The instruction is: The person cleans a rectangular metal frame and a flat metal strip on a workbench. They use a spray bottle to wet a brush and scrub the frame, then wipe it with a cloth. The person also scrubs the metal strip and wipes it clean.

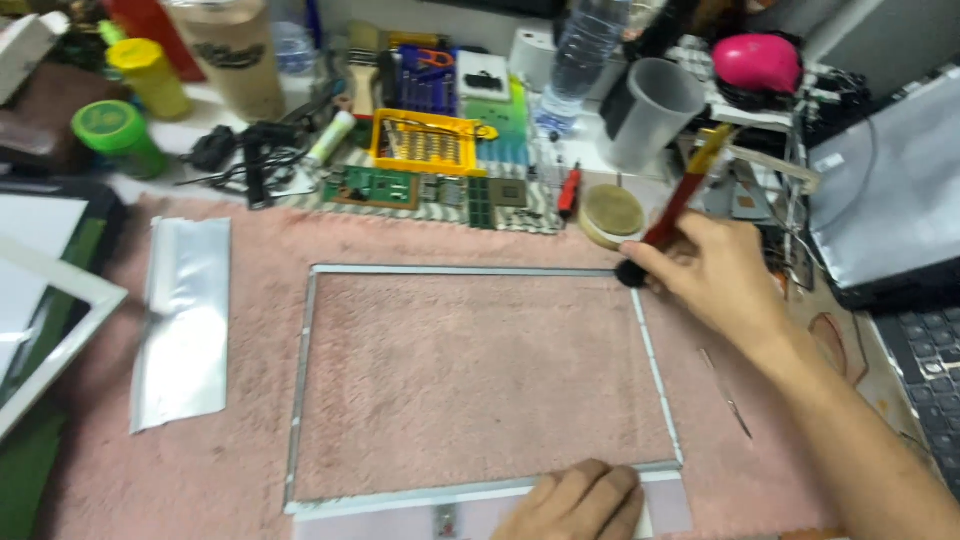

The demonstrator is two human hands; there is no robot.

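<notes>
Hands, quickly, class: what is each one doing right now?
Left hand: fingers curled, pressing on the frame's bottom edge; holds nothing.
Right hand: closed on the red brush.

Pink mat (200,470) covers surface. Silver foil bag (183,322) left. At back: yellow bit case (428,142), green circuit board (371,187), two green jars (122,137), water bottle (582,55), grey cup (656,110), round tin (611,214). Pink object (757,62) far right, laptop (890,190) beside it.
</notes>
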